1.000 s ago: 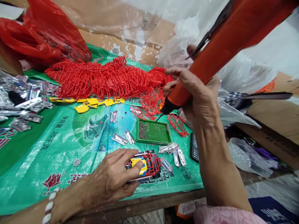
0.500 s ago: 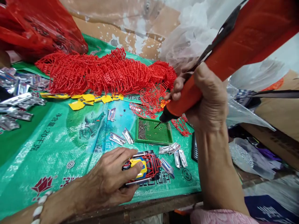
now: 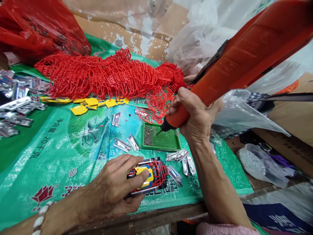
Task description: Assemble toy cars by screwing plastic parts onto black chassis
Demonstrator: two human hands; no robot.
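Observation:
My left hand (image 3: 122, 182) is closed around a toy car (image 3: 158, 173) with a red cage frame and a yellow-and-blue panel, resting on the green sheet. In my right hand (image 3: 195, 114) is a red-orange electric screwdriver (image 3: 220, 78), tilted with its thin bit pointing down-left. The bit tip is over a green perforated tray (image 3: 171, 140); whether it touches anything there I cannot tell. Small screws (image 3: 148, 135) lie heaped at the tray's left side. Just right of the car lies a silver strip (image 3: 174, 175), with more silver strips (image 3: 181, 155) between car and tray.
Red plastic frames (image 3: 105, 76) are piled along the back, with yellow panels (image 3: 91, 101) in front. Silver parts (image 3: 17, 111) heap at far left beside a red bag (image 3: 41, 29). A translucent bowl (image 3: 261, 166) stands at right. The table's wooden edge (image 3: 146, 217) runs in front.
My right hand has moved left and slightly down with the screwdriver, taking the bit toward the screws in the tray. My left hand and the car have stayed nearly still.

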